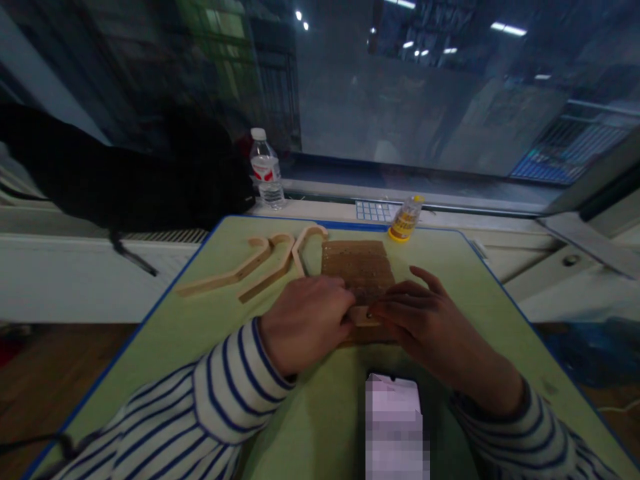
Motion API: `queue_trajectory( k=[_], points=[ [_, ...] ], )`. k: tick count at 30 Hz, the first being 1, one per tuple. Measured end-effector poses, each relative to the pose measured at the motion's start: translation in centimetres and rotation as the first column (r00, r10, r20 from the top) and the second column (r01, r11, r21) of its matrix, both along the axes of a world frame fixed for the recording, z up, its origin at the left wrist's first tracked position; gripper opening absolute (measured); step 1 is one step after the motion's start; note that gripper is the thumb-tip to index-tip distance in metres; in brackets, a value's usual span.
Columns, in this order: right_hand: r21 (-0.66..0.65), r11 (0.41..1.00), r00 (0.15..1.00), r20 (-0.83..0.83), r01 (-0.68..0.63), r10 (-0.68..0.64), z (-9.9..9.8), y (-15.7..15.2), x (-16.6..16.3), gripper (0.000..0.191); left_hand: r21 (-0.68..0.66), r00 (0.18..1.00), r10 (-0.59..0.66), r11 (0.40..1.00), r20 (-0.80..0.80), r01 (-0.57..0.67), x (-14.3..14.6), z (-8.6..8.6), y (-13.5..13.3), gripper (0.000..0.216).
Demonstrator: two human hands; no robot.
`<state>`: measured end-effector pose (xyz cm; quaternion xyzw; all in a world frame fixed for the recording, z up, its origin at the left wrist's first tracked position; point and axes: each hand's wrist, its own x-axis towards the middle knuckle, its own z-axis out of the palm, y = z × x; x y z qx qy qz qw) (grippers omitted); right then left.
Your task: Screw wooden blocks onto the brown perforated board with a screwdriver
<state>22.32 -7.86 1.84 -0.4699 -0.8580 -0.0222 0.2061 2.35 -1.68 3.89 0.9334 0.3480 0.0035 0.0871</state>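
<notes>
A brown wooden board (357, 267) with rows of small holes lies flat on the green table (240, 333). At its near edge my left hand (305, 323) and my right hand (425, 320) meet, both with fingers closed around a small pale wooden piece (363, 316). Three curved wooden strips (260, 263) lie just left of the board, apart from my hands. Both sleeves are striped blue and white.
A yellow glue bottle (406, 218) stands behind the board at the table's far edge. A water bottle (266, 170) stands on the window ledge, with a dark garment (125, 173) to its left. A phone (395, 427) lies near me between my forearms.
</notes>
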Motion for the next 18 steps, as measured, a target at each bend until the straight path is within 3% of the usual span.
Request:
queue_trajectory(
  k=[4, 12, 18],
  points=[
    [-0.092, 0.995, 0.999, 0.011, -0.029, 0.030, 0.0, 0.0, 0.1, 0.014, 0.012, 0.998, -0.016, 1.000, 0.055, 0.016, -0.1, -0.7, -0.2, 0.017],
    [-0.139, 0.989, 0.999, 0.013, -0.042, 0.045, 1.1, 0.1, -0.2, 0.014, 0.004, 0.996, 0.007, 1.000, 0.090, -0.008, 0.0, -1.0, -0.5, 0.017],
    [-0.187, 0.978, 0.992, -0.097, -0.095, 0.078, 1.9, 0.6, -0.2, 0.012, -0.012, 0.991, 0.036, 0.999, 0.126, -0.035, 0.2, -0.9, -1.1, 0.013]
  ],
)
